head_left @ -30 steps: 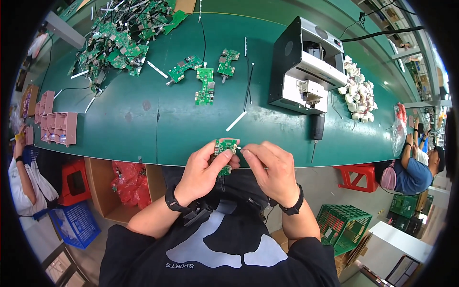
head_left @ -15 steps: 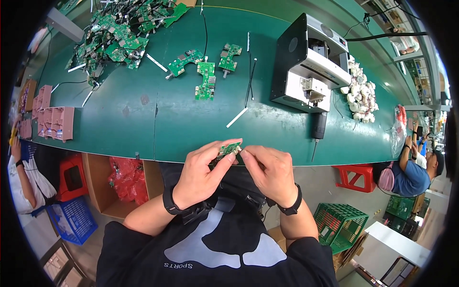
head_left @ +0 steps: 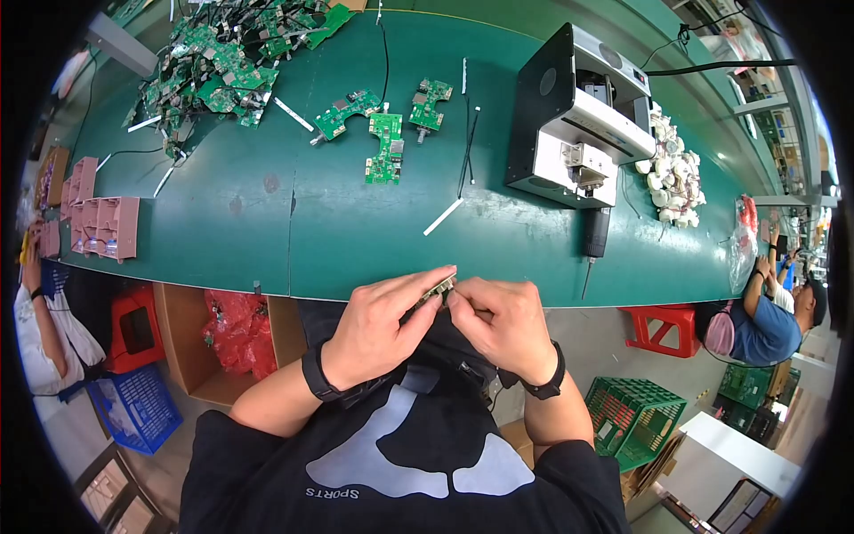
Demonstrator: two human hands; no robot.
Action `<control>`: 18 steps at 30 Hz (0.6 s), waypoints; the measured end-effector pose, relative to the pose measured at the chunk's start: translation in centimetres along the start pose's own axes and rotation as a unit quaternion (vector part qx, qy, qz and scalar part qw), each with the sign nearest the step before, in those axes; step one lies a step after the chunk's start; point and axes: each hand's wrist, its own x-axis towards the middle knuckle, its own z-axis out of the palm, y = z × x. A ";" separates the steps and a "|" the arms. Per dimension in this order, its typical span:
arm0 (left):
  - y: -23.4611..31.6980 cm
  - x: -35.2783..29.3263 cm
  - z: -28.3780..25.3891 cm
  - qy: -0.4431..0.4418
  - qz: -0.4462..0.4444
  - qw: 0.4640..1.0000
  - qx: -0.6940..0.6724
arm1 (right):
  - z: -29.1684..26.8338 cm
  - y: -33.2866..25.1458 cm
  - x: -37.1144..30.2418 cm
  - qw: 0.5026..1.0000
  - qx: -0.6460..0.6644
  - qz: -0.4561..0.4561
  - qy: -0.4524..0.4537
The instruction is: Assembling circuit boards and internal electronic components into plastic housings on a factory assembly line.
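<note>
Just over the table's near edge, my left hand (head_left: 378, 325) grips a small green circuit board (head_left: 439, 288) between thumb and fingers. The board is turned nearly edge-on, and most of it is hidden by those fingers. At its right end, the fingers of my right hand (head_left: 503, 325) are pinched together. Whatever they hold there is too small and covered to make out. Farther out on the green table (head_left: 347, 231) lie three loose circuit boards (head_left: 384, 151), two of them with a metal shaft at one end.
A heap of wired circuit boards (head_left: 213, 76) fills the far left. Pink trays (head_left: 111, 227) sit at the left edge. A black-and-silver machine (head_left: 578, 125) stands right of centre, a black screwdriver (head_left: 594, 236) before it, white parts (head_left: 673, 173) beyond. Other people sit at both sides.
The circuit board has tilted from showing its green face to nearly edge-on. My right fingers have closed in against its right end.
</note>
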 end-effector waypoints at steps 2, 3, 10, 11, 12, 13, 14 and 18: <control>-0.1 0.2 -0.3 -0.014 0.008 1.000 0.007 | -0.1 0.0 0.0 1.000 0.002 0.007 -0.011; -0.1 0.2 -0.5 -0.017 0.017 1.000 0.011 | 0.0 0.1 -0.1 1.000 0.007 0.000 -0.009; 0.2 0.2 -0.8 -0.020 0.044 0.998 0.037 | 0.1 0.6 -0.1 0.999 0.035 -0.035 -0.012; 0.4 0.3 -0.8 -0.022 0.051 0.997 0.051 | -0.1 0.5 -0.1 0.999 0.036 -0.021 -0.021; 0.6 0.4 -0.7 -0.022 0.058 0.996 0.065 | -0.3 0.5 -0.1 0.999 0.036 -0.008 -0.031; 0.7 0.5 -0.7 -0.023 0.066 0.994 0.079 | -0.4 0.5 0.0 0.999 0.037 0.005 -0.040; 0.8 0.4 -0.6 -0.022 0.068 0.994 0.079 | -0.5 0.4 -0.2 0.999 0.036 0.003 -0.039; 0.6 0.2 -0.5 -0.005 0.098 0.993 0.063 | -0.4 0.5 -0.6 0.998 0.053 -0.033 -0.021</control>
